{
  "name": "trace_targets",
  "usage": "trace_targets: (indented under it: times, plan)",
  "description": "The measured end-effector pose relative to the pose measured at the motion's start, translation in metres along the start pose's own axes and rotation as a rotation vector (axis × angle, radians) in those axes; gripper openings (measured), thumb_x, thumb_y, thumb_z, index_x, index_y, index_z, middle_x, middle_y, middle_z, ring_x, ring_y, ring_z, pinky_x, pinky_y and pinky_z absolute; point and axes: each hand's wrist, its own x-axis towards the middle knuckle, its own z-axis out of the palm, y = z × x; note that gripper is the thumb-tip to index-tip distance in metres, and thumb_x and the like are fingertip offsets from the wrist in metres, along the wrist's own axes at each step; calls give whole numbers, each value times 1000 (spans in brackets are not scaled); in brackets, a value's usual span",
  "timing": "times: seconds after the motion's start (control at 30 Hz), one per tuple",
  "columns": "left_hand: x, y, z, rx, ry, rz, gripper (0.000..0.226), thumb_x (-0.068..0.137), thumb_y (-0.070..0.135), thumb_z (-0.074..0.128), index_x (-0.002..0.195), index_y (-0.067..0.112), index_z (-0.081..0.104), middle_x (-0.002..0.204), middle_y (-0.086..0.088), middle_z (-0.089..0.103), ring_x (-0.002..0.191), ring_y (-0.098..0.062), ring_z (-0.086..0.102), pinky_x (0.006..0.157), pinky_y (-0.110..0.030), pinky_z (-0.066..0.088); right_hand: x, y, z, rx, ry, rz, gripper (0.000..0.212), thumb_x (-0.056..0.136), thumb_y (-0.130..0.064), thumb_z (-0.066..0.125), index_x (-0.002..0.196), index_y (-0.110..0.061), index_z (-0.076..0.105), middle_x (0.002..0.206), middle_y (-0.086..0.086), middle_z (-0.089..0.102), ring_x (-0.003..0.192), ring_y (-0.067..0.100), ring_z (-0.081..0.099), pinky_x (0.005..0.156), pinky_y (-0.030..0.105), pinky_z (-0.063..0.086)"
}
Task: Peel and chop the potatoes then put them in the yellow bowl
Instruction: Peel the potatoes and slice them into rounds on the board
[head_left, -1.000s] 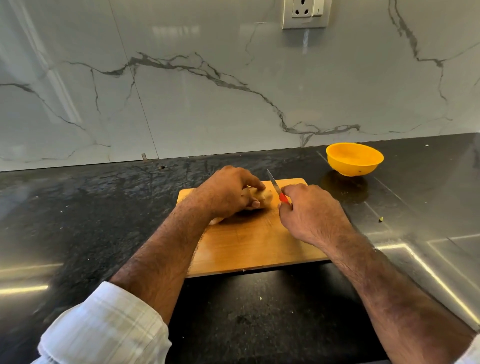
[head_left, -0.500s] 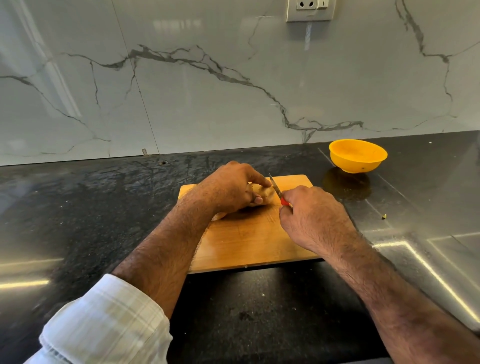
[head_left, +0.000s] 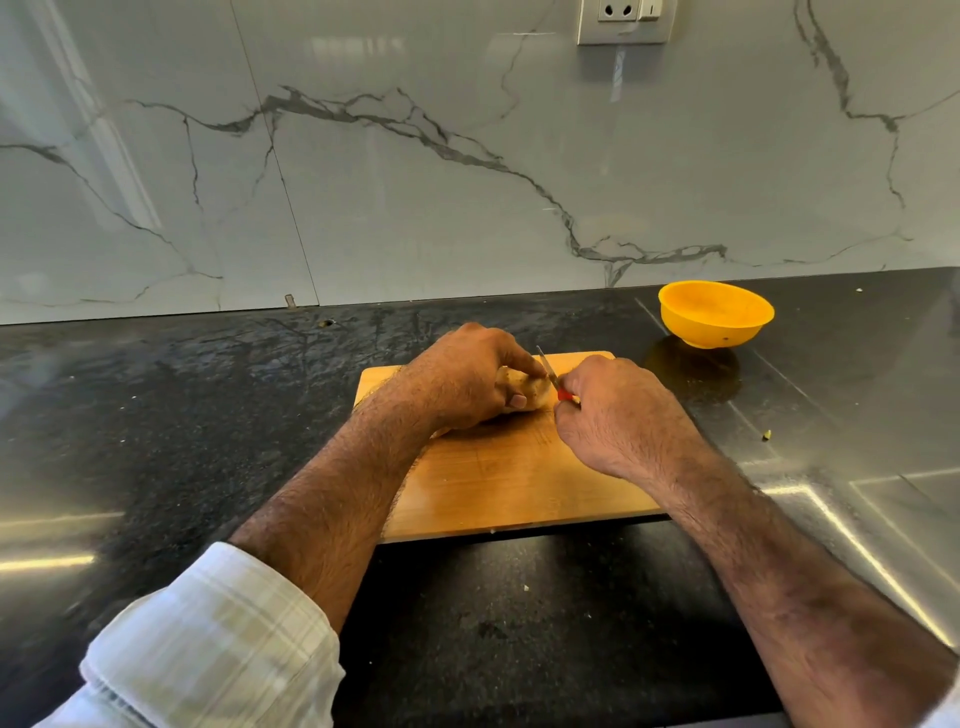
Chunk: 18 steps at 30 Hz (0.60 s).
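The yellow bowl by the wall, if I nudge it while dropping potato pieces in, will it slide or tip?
The yellow bowl looks like thin plastic and empty, so probably light. Its narrow base on the glossy black counter suggests it may slide easily. Its wide flared rim could let it rock if pushed near the top.

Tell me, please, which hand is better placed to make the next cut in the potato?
The right hand, probably: it grips the red-handled knife, whose blade is against the potato. The left hand grips the potato on the cutting board.
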Motion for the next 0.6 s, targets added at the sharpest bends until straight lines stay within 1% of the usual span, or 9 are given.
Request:
trace_targets:
  times: [0.13,0.27,0.33,0.43,0.53,0.6]
  plan:
    - [1,-4,2,8,28,-15,46,95,26,77,136,45,67,150,6,57,138,-21,50,114,-49,46,7,2,1,29,12,-10,28,98,-31,64,122,-20,72,95,-3,69,79,13,64,69,25,57]
    - [0,0,1,-10,17,-26,44,96,31,76,136,45,67,151,5,57,137,-22,51,114,-48,45,0,7,3,14,-2,-1,32,96,-36,65,125,-22,70,94,-3,69,82,13,65,76,32,62]
    - [0,0,1,-14,19,-31,44,95,33,77,136,46,67,152,5,56,138,-22,51,115,-48,45,-2,8,5,5,2,-7,32,96,-37,65,124,-23,69,89,-5,66,80,13,64,73,33,61]
    - [-2,-2,0,-5,33,-27,43,95,35,77,135,46,67,151,6,58,136,-21,52,114,-48,46,0,4,5,1,29,-15,27,94,-34,66,118,-22,70,86,-6,63,76,11,61,67,28,55]
    - [-4,-1,0,-6,41,-15,43,95,34,77,136,42,68,150,5,59,134,-20,54,113,-47,47,-1,-1,9,-11,12,-9,27,95,-34,66,118,-19,64,94,-4,61,85,16,61,72,31,55]
    - [-5,1,-1,-2,40,-17,43,95,35,76,137,42,68,151,5,58,134,-20,54,113,-47,47,-3,-1,13,-24,2,-2,28,96,-37,65,119,-20,61,98,-3,59,91,18,61,78,34,58]
